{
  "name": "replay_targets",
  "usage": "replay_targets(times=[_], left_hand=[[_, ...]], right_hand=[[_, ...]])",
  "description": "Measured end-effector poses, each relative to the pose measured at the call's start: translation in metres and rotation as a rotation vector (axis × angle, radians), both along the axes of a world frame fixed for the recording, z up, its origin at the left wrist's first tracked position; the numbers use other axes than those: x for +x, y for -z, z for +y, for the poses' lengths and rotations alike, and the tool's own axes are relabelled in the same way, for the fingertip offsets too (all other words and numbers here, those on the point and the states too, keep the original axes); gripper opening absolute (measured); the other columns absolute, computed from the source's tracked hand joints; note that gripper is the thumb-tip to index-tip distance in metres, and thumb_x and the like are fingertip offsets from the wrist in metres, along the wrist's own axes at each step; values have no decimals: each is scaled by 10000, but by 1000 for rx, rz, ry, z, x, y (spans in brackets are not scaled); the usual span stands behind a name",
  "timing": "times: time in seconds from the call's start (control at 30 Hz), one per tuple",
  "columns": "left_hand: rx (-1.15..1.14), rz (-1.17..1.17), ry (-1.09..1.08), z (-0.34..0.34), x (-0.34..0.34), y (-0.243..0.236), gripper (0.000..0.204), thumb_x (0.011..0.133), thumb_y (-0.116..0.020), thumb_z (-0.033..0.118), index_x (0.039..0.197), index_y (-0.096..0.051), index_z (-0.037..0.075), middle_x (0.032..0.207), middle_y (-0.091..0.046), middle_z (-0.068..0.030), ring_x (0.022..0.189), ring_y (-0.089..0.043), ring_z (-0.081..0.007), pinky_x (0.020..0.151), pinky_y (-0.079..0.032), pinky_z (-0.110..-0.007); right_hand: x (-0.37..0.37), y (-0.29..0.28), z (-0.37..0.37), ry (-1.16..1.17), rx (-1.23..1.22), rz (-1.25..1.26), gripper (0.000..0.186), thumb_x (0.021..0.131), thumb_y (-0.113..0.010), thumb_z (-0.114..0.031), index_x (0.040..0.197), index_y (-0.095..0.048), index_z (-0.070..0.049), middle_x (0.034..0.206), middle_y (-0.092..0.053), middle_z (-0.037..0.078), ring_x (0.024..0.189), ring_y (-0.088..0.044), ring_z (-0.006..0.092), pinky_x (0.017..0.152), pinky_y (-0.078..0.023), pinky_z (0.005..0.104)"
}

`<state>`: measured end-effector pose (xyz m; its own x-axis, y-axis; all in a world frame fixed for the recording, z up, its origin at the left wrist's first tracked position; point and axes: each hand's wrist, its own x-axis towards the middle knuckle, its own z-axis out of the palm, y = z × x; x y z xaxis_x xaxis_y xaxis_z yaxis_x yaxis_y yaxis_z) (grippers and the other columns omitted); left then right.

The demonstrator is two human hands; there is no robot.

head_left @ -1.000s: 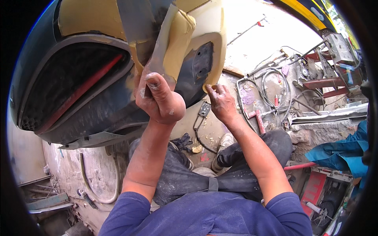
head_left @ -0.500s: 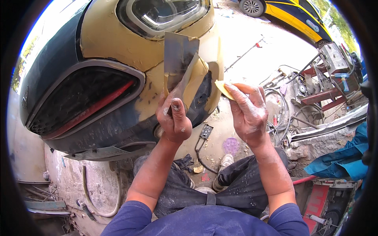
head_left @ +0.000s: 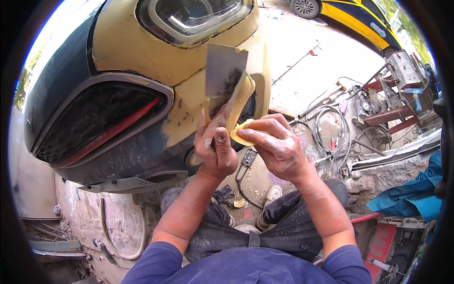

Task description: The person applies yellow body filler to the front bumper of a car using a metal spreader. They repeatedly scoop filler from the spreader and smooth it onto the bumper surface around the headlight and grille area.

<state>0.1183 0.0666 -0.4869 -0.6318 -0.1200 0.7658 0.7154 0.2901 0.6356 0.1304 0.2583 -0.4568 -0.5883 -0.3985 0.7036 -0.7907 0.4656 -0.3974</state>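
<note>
My left hand [head_left: 217, 149] grips a flat grey plate [head_left: 224, 68], raised in front of a filler-smeared car bumper [head_left: 187, 111]; thick yellow filler [head_left: 245, 94] shows along the plate's right side. My right hand [head_left: 280, 147], close beside the left, pinches a small yellow piece [head_left: 240, 136], also before the bumper. I cannot tell whether piece and filler touch. Looped hoses [head_left: 316, 112] lie right of the bumper; a yellow-and-black car [head_left: 352, 22] stands beyond it.

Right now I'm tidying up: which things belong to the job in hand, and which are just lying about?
In use: grey plate (left hand), yellow-coated piece (right hand), tan-smeared car front.
Seemingly lying about: pale hose, dark cloth, black box.
</note>
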Motion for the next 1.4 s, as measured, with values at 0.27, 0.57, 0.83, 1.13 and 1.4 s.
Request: replay_targets(times=[0.27, 0.57, 0.83, 1.13, 1.4], left_hand=[[295, 216, -352, -13, -20, 7, 442, 1179, -478, 294, 974, -650, -57, 812, -546, -54, 784, -464, -157, 716, -414, -311], [319, 195, -176, -20, -17, -13, 615, 1186, -412, 362, 1327, -676, -175, 1261, -758, -245, 1110, -724, -339, 1014, -528, -397], [268, 177, -151, -26, -15, -16, 591, 1208, -381, 320, 1307, -657, -193, 1284, -723, -270, 1107, -722, -307, 992, -574, -387], [229, 245, -250, -24, -21, -8, 531, 1179, -438, 287, 1228, -687, -179, 1054, -752, -188, 895, -632, -212, 852, -512, -331], [174, 181, -398, -36, -18, 13, 440, 1206, -452, 253, 1130, -679, -117, 950, -681, -150, 813, -593, -165, 777, -563, -335]], right_hand=[[-34, 23, 36, 412, 284, 147, 397, 930, -706, 17, 1307, -757, -96, 1145, -718, 87, 1076, -661, 303, 907, -550, 435], [-90, 15, 36, 501, 570, 459, 521, 883, -726, -99, 1398, -740, -177, 1306, -665, 20, 1252, -604, 238, 1025, -482, 414], [-95, 32, 37, 488, 635, 392, 527, 902, -700, -93, 1428, -715, -124, 1323, -673, 27, 1248, -608, 244, 1054, -481, 417], [-86, 55, 33, 489, 662, 333, 502, 918, -680, -100, 1419, -708, -73, 1327, -662, 57, 1232, -614, 244, 1041, -496, 418], [-66, 112, 39, 454, 748, 218, 506, 932, -645, -122, 1428, -690, -31, 1326, -633, 75, 1253, -588, 252, 1042, -491, 420]])
